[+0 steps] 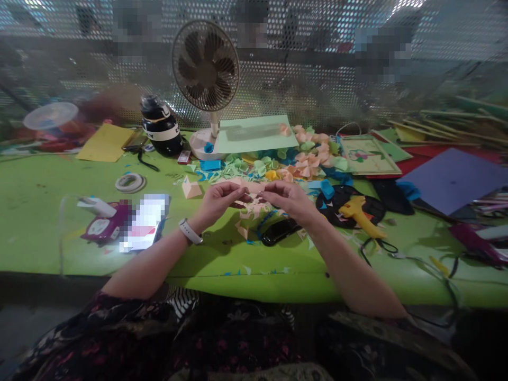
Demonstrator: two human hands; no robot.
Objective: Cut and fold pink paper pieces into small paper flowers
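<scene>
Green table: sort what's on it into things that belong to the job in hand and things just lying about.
Likely part of the job:
peach paper, at the fingertips of the left hand and right hand
curled paper pieces, heaped beyond the hands
yellow glue gun, probably, though unheld

Likely just lying about:
fan
black bottle
lit phone

Green table (210, 259); perforated screen (273, 87) behind (greyish) — light (404, 6) glinting through
</scene>
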